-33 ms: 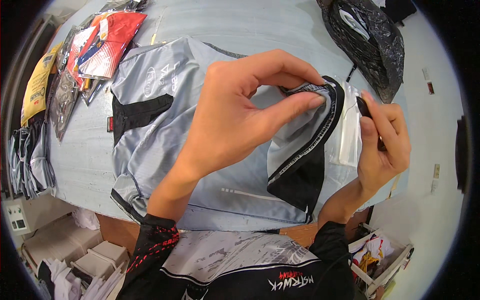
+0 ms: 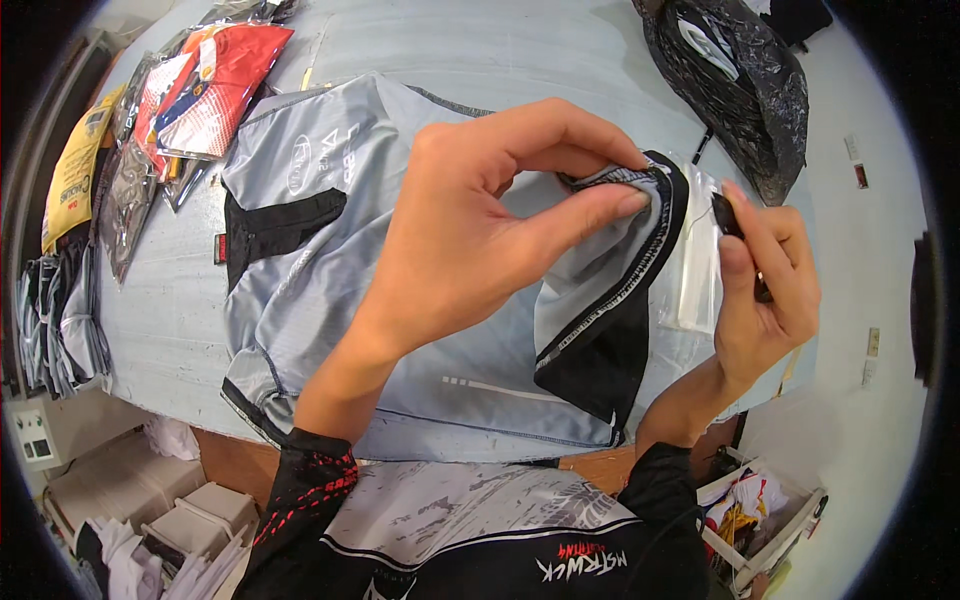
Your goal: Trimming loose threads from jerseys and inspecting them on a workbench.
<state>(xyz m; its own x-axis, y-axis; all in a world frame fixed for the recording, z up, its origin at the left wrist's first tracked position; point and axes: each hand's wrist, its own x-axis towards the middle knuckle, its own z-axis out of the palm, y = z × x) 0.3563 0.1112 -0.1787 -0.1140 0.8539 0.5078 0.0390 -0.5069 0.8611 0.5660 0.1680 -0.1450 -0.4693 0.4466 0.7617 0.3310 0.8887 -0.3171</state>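
A light grey jersey (image 2: 420, 385) with black trim lies across the table, its seams showing. My left hand (image 2: 480, 220) pinches the black-banded edge (image 2: 668, 215) between thumb and fingers, and that part is raised off the table. Just right of the edge, my right hand (image 2: 770, 275) is closed around a small black tool (image 2: 726, 215); the fingers cover most of it, so its exact kind cannot be made out. A thin dark thread shows near the tool's upper end. The tool and the raised edge are apart.
Clear plastic bags (image 2: 690, 285) lie on the table (image 2: 560, 50) behind my right hand. A black plastic bag (image 2: 740, 90) sits at the far right. Packed red and white garments (image 2: 215, 90) and a yellow packet (image 2: 75, 170) are at the left. A crate of cloth (image 2: 755, 510) stands lower right.
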